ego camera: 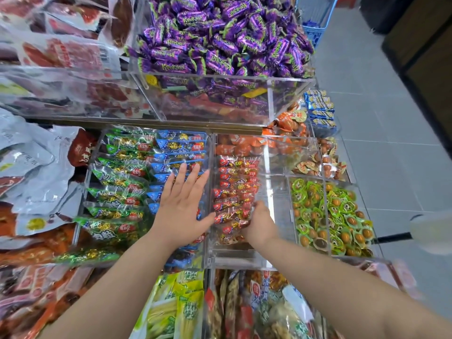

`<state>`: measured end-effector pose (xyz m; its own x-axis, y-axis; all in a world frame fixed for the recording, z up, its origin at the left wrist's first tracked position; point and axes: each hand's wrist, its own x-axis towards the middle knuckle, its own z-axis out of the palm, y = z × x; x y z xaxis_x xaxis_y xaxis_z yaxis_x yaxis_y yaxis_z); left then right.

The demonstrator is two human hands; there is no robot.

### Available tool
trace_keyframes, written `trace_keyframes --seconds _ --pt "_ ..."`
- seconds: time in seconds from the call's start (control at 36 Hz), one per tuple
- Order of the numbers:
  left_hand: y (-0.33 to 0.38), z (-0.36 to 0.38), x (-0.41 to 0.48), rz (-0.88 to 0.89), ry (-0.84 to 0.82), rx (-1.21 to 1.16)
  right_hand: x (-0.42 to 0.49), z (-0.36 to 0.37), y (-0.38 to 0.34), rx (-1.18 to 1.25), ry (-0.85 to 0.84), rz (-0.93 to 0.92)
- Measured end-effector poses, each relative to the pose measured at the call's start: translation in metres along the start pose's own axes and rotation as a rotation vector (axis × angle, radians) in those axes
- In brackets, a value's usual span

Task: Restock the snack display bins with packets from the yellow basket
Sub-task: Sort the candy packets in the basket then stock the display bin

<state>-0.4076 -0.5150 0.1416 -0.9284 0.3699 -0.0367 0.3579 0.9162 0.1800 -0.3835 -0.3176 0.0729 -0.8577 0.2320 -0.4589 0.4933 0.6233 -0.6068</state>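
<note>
— Head view: where sat the red packets (236,184)?
— Lying nine-to-three, eleven o'clock of the right hand (259,223), its fingers curled round some; left hand (182,206) lay flat, straight-fingered, on blue packets (168,155).

A shop: clear acrylic bins (288,106) heaped with wrapped candies (220,37)

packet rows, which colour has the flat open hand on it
The blue packets, middle row, under the left hand. The right hand grips the red packets; the green packets are untouched.
</note>
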Motion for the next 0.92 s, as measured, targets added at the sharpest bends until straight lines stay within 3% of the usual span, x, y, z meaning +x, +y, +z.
trace_keyframes --seconds 0.06,0.14,0.25,0.33,0.44,0.58,0.75,0.86,0.92 --pt "0.000 0.000 0.000 0.002 0.000 0.009 -0.002 0.004 -0.001 0.025 0.018 0.005" --pt "0.002 -0.002 0.000 0.003 0.000 0.005 -0.008 0.005 -0.008 0.168 -0.139 0.130" --pt "0.001 -0.003 0.000 0.011 -0.007 0.016 -0.013 -0.008 -0.013 0.773 -0.476 0.381" --pt "0.000 -0.003 0.000 0.010 -0.015 0.027 -0.010 -0.035 -0.007 0.955 -0.629 0.501" --pt "0.000 -0.002 0.000 0.005 -0.008 0.016 0.006 -0.044 0.007 1.136 -0.408 0.674" --pt "0.000 -0.002 0.000 0.008 -0.002 0.013 0.026 -0.031 -0.004 0.995 -0.115 0.467" --pt "-0.001 0.001 0.000 0.014 0.010 -0.003 0.033 -0.021 -0.027 0.957 -0.169 0.224" --pt "-0.003 0.003 0.001 0.021 0.023 -0.009 0.047 -0.030 -0.019 0.838 -0.173 0.218" --pt "-0.004 0.004 0.001 0.022 0.023 -0.009 0.056 -0.038 -0.018 0.901 -0.116 0.267"
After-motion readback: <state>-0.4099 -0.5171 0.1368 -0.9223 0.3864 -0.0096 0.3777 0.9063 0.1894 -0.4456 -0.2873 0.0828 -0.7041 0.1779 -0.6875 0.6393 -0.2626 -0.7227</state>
